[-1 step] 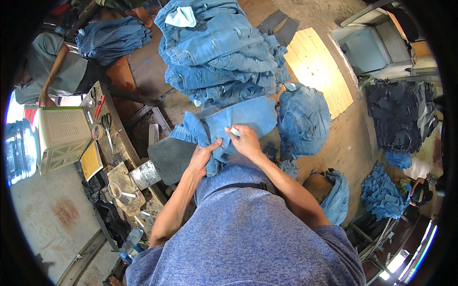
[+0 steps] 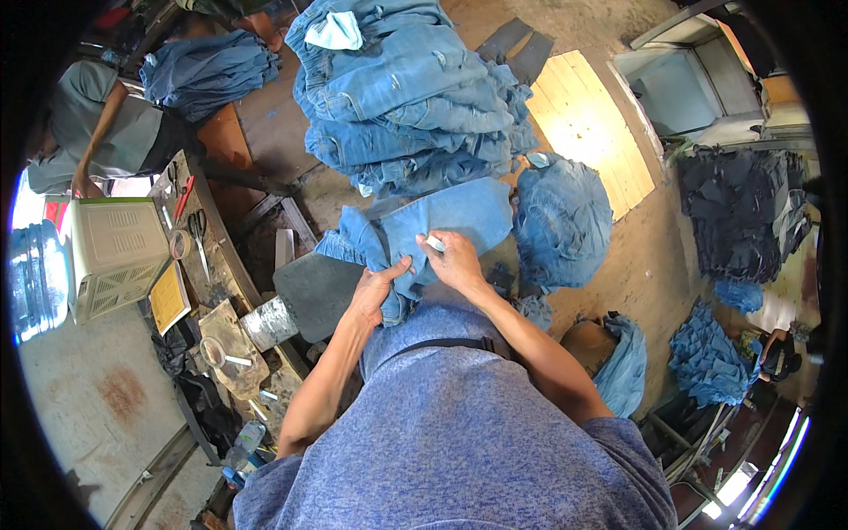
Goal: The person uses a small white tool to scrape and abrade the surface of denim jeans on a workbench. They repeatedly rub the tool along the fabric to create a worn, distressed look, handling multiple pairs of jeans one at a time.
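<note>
A pair of light blue jeans (image 2: pixel 459 216) lies across my lap and over the end of a dark grey board (image 2: pixel 314 296). My left hand (image 2: pixel 375 291) grips a bunched fold of the denim, thumb on top. Held in the closed fingers of my right hand (image 2: pixel 452 263) is a small white piece (image 2: pixel 434 244), its exact kind too small to make out. That hand rests against the jeans' flat leg, just right of my left hand. What lies under the cloth is hidden.
Ahead rises a tall pile of blue jeans (image 2: pixel 397 88); a rounded denim bundle (image 2: pixel 565 221) sits to its right. On the left, a worn bench carries black scissors (image 2: pixel 200 238), red-handled scissors (image 2: pixel 185 198) and a tape roll (image 2: pixel 180 245). A co-worker (image 2: pixel 97 124) sits beyond a cream plastic box (image 2: pixel 119 252).
</note>
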The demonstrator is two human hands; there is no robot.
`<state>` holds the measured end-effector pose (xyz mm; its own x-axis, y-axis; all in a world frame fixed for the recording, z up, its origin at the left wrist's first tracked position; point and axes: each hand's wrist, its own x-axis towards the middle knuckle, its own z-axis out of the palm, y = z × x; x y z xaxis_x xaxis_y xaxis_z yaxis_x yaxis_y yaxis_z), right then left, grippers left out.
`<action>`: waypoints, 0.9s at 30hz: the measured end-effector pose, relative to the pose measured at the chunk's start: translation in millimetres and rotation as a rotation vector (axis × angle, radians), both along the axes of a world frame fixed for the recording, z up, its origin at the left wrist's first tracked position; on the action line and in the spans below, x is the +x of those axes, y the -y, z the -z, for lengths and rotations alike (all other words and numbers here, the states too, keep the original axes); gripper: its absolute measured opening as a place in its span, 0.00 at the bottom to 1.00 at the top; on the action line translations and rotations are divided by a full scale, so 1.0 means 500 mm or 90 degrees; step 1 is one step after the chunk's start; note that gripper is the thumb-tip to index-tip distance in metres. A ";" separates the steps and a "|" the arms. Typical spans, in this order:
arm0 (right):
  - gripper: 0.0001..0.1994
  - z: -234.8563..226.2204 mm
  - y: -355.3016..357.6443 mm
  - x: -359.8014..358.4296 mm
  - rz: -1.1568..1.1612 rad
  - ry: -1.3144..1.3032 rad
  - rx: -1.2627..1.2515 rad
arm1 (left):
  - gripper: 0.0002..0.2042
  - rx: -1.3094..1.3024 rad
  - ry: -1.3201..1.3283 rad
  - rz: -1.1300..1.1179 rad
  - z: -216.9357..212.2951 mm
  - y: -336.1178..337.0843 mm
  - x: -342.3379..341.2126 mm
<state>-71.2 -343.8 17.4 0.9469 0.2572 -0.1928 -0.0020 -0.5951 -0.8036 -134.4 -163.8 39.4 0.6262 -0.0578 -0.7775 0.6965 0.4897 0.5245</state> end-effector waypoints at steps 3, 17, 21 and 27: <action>0.23 0.003 0.002 0.000 -0.004 -0.001 0.002 | 0.15 -0.033 0.006 -0.005 -0.011 0.002 -0.007; 0.21 0.007 0.005 0.002 -0.017 -0.019 0.014 | 0.14 -0.038 -0.004 -0.005 -0.004 -0.001 -0.009; 0.22 0.002 0.006 0.003 -0.015 -0.066 0.004 | 0.16 -0.069 -0.023 -0.018 0.003 -0.007 -0.011; 0.22 -0.002 0.005 0.009 -0.028 -0.046 0.005 | 0.17 -0.007 -0.026 0.012 0.007 -0.004 -0.005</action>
